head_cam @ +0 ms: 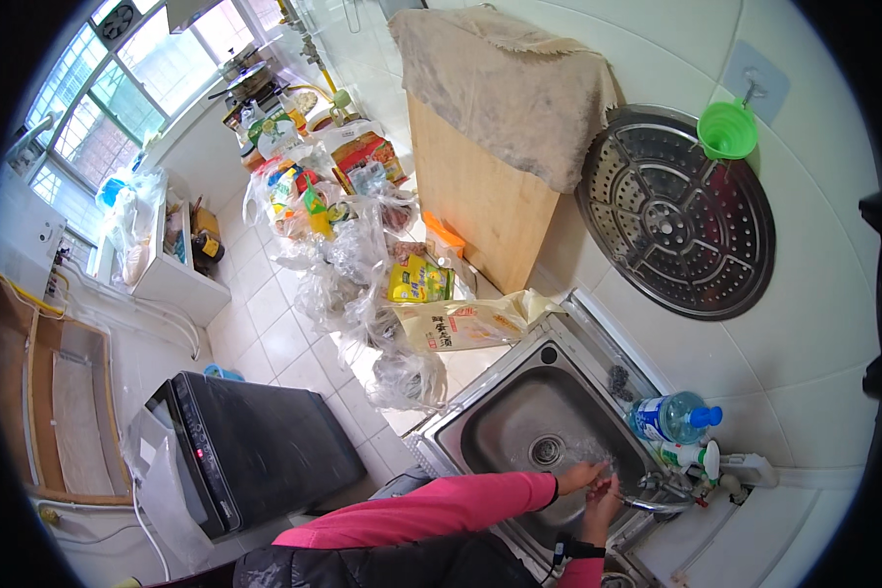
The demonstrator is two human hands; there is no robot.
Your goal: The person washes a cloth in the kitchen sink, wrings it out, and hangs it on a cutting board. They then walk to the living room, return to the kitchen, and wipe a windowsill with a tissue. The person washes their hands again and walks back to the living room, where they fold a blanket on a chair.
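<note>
My left hand [579,478] and my right hand [601,506] meet at the fingertips over the stainless-steel sink basin [503,415]. The tip of the chrome faucet [658,506] ends right beside my right fingers. Water splashes on the basin floor just past my hands, near the drain strainer [546,450]. The fingers overlap and are small in the view, so whether anything lies between them is hidden. Pink sleeves cover both arms, and a black strap [585,549] circles my right wrist.
Beside the faucet stand a blue-capped plastic bottle [669,417] and a white spray bottle [687,456]. Left of the sink, a noodle package [470,323] and several plastic bags [356,250] crowd the counter. A wooden board [478,191] leans on the wall by a steamer rack [669,220].
</note>
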